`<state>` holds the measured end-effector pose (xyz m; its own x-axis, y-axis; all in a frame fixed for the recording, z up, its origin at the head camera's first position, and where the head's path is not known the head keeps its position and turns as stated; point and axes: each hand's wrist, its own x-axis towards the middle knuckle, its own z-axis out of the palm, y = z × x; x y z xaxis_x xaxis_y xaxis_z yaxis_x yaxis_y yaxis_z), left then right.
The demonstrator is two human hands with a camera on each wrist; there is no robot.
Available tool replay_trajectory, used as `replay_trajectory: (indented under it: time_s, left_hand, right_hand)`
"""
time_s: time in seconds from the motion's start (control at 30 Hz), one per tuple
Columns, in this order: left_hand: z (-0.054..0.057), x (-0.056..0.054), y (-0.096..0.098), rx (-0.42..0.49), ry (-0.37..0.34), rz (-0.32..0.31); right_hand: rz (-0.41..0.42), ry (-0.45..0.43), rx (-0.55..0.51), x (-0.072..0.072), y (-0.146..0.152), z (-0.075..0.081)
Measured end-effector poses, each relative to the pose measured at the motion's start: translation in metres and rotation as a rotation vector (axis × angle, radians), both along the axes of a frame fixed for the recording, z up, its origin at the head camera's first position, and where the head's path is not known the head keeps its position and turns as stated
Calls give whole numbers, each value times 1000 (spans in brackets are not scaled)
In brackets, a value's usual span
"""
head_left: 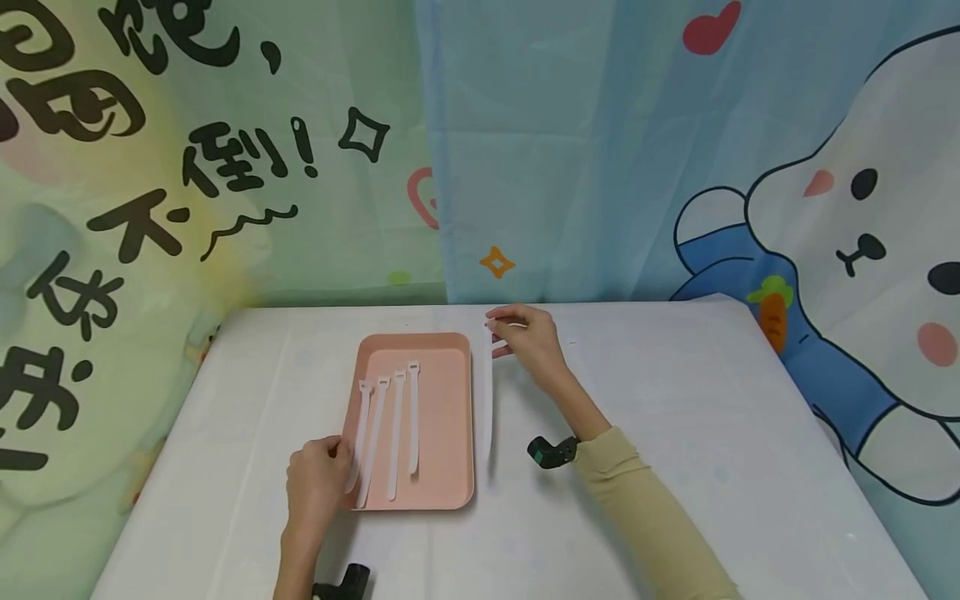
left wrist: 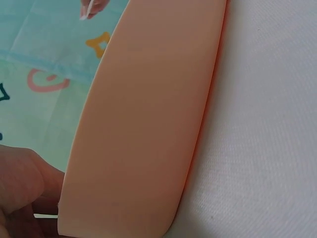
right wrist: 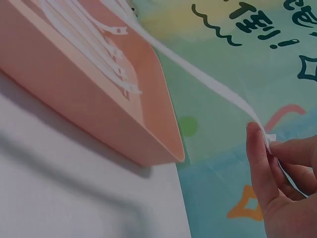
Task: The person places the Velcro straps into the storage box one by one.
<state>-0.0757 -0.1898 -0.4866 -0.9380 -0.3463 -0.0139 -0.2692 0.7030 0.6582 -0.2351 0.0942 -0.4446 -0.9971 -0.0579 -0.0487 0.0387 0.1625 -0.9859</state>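
A pink tray [head_left: 446, 417] sits on the white table, with several white cable ties [head_left: 397, 433] lying lengthwise in it. My left hand [head_left: 318, 479] grips the tray's left edge near the front corner; in the left wrist view the near wall hides the fingertips. Beyond the tray's far right corner, my right hand [head_left: 525, 337] pinches another white cable tie [head_left: 484, 400] near one end between thumb and fingers. That tie hangs down beside the tray's right side. In the right wrist view the held tie [right wrist: 208, 82] stretches from the fingertips [right wrist: 255, 144] toward the tray.
The white table [head_left: 637, 375] extends on both sides of the tray and ends just behind my right hand. A printed curtain [head_left: 540, 167] hangs behind the table. Black wrist cameras sit on the right wrist [head_left: 552, 452] and the left wrist [head_left: 347, 582].
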Motion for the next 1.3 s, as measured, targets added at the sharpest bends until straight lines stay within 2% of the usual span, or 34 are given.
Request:
replay_trajectory:
  time_s: [0.23,0.4,0.77,1.0,1.3]
  left_hand:
    - [-1,-1,1,-3,-17,17]
    - [0,-1,1,-13,-23,20]
    - [0,-1,0,-14,-8,9]
    - [-1,-1,0,-14,1,11]
    - [-1,-1,-1,-25,0,10]
  right_hand:
    - [35,-6,-6,3,-18,-2]
    - [85,-28,-23,3,-31,-9]
    - [141,-62,-44,9,-57,-24]
    - [171,-40,0,15,-68,-29]
    - [170,-22,64,18,-78,-35]
